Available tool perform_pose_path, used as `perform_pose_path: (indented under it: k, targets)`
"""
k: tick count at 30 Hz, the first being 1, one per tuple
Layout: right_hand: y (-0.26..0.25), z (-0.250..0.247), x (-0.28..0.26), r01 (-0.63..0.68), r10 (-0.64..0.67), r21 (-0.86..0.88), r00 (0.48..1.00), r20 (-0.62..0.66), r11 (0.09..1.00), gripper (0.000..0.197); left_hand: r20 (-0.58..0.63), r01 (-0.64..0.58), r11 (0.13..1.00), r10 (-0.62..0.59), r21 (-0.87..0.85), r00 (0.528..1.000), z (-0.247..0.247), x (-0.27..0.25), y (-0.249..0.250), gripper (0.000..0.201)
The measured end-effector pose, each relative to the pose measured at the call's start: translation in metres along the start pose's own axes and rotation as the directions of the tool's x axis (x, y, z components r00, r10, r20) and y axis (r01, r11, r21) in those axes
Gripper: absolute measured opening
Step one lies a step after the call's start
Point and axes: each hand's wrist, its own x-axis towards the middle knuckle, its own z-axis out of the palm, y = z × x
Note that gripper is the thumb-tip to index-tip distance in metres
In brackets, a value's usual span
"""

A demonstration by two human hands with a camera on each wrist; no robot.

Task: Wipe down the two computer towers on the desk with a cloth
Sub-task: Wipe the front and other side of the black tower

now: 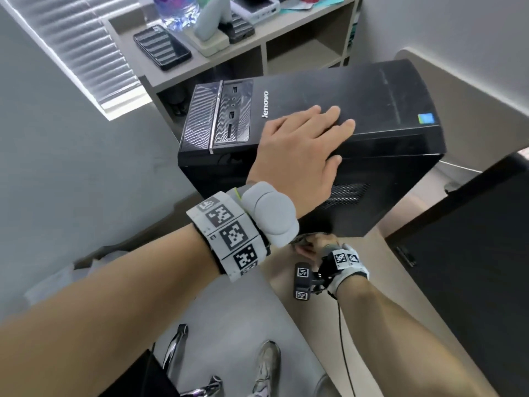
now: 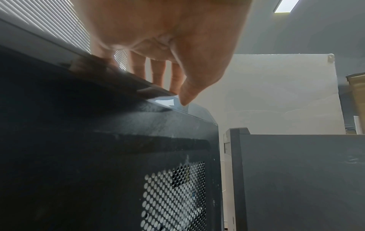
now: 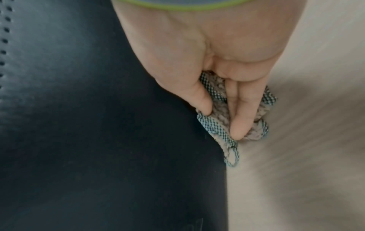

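Note:
A black Lenovo tower (image 1: pixel 372 90) stands on the beige desk (image 1: pixel 280 279). My left hand (image 1: pixel 300 144) lies flat on its top, fingers straight, thumb over the side edge; the left wrist view shows the left hand (image 2: pixel 158 39) above the tower's vented side (image 2: pixel 98 148). My right hand (image 1: pixel 320 245) is low at the tower's near bottom corner, mostly hidden behind my left wrist. In the right wrist view the right hand (image 3: pixel 217 62) grips a bunched checked cloth (image 3: pixel 219 112) against the tower's side panel (image 3: pixel 98 125). A second dark tower (image 2: pixel 296 179) stands to the right, also visible as a dark tower (image 1: pixel 472 267).
Behind the tower is a shelf unit (image 1: pixel 252 53) carrying a phone (image 1: pixel 161 47), a water bottle (image 1: pixel 177 10) and small devices. A white board (image 1: pixel 472 110) leans at the back right. Below the desk edge are chair legs (image 1: pixel 174 348) and a shoe (image 1: pixel 266 365).

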Motion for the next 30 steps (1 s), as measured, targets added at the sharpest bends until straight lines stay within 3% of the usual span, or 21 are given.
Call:
perform_pose_path:
  k: [3, 9, 11, 18, 24, 30]
  targets:
    - [-0.004, 0.001, -0.006, -0.021, 0.025, 0.089, 0.999, -0.048, 0.996, 0.009, 0.018, -0.009, 1.0, 0.009, 0.009, 1.0, -0.001, 0.0, -0.003, 0.046]
    - [-0.027, -0.075, -0.013, 0.102, -0.047, 0.228, 0.972, -0.232, 0.968, 0.022, 0.027, -0.015, 1.0, 0.015, -0.005, 1.0, -0.002, 0.001, -0.003, 0.046]
    - [-0.028, -0.079, -0.011, 0.11, -0.05, 0.218, 0.963, -0.265, 0.97, 0.022, 0.03, -0.016, 1.0, 0.016, 0.003, 0.999, -0.002, 0.001, -0.003, 0.046]
    - [-0.017, -0.021, -0.025, 0.087, -0.077, 0.113, 0.993, -0.087, 0.99, 0.012, 0.029, -0.013, 1.0, 0.013, 0.003, 0.999, -0.003, 0.002, -0.001, 0.046]
    - [-0.062, -0.068, -0.072, 0.244, -0.237, 0.014, 0.952, -0.193, 0.97, 0.013, 0.031, -0.002, 1.0, 0.002, 0.001, 1.0, -0.005, 0.002, -0.001, 0.046]
    - [-0.104, -0.075, -0.127, 0.392, -0.39, -0.012, 0.912, -0.126, 0.92, 0.012, 0.051, 0.021, 1.0, -0.021, 0.0, 0.998, -0.007, 0.009, 0.001, 0.047]
